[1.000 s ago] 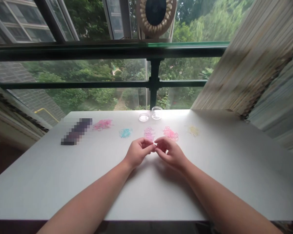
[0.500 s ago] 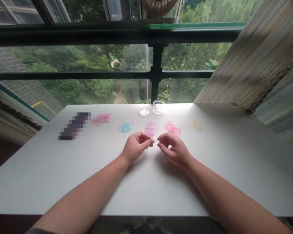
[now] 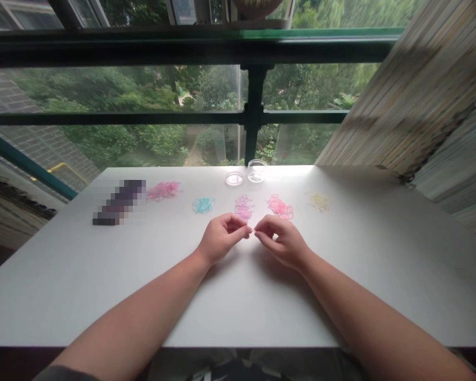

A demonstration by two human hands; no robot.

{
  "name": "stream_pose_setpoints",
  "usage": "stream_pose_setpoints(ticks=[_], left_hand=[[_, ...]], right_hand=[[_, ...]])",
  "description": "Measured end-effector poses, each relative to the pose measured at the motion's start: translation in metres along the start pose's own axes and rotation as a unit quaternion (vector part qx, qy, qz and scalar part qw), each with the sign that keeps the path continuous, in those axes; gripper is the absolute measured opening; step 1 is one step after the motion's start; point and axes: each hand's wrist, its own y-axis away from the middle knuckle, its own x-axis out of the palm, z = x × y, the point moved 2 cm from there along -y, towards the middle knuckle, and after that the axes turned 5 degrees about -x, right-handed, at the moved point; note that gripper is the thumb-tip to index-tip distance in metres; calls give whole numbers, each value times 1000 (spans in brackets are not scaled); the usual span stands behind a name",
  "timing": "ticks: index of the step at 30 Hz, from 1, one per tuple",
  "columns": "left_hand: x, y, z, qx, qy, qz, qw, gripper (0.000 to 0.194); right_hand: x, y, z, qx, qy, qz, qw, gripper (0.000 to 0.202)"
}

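My left hand (image 3: 223, 237) is closed in a pinch above the middle of the white table (image 3: 206, 317). Facing it, my right hand (image 3: 282, 238) pinches too, its thumb and forefinger almost meeting the left fingertips. Something tiny and pale shows between the fingertips, too small to name. Just beyond the hands lie a pile of purple loops, like small rubber bands (image 3: 244, 206), and a pile of coral-pink ones (image 3: 280, 206). A turquoise pile (image 3: 203, 205) lies to the left and a pale yellow pile (image 3: 319, 201) to the right.
A mixed pink pile (image 3: 164, 190) lies at the far left, beside a dark pixelated object (image 3: 120, 202). Near the back edge stand a clear round container (image 3: 257, 172) and a flat clear lid (image 3: 234, 179). Behind the table is a green-framed window, with a striped curtain (image 3: 373, 116) on the right.
My right thumb and forefinger have closed together and come nearer the left fingertips. The left hand has hardly moved. The view has tilted slightly downward.
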Motion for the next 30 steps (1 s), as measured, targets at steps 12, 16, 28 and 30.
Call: stream_pose_setpoints(ticks=[12, 16, 28, 30], left_hand=[[-2, 3, -3, 74, -80, 17, 994, 20], [-2, 4, -4, 83, -122, 20, 989, 15], [0, 5, -10, 97, -148, 30, 984, 10], [0, 5, -10, 95, -153, 36, 983, 10]], right_hand=[[-2, -1, -1, 8, -9, -24, 1000, 4], [-2, -1, 0, 2, -2, -18, 1000, 4], [-1, 0, -1, 50, -30, 37, 998, 8], [-1, 0, -1, 54, -24, 41, 997, 9]])
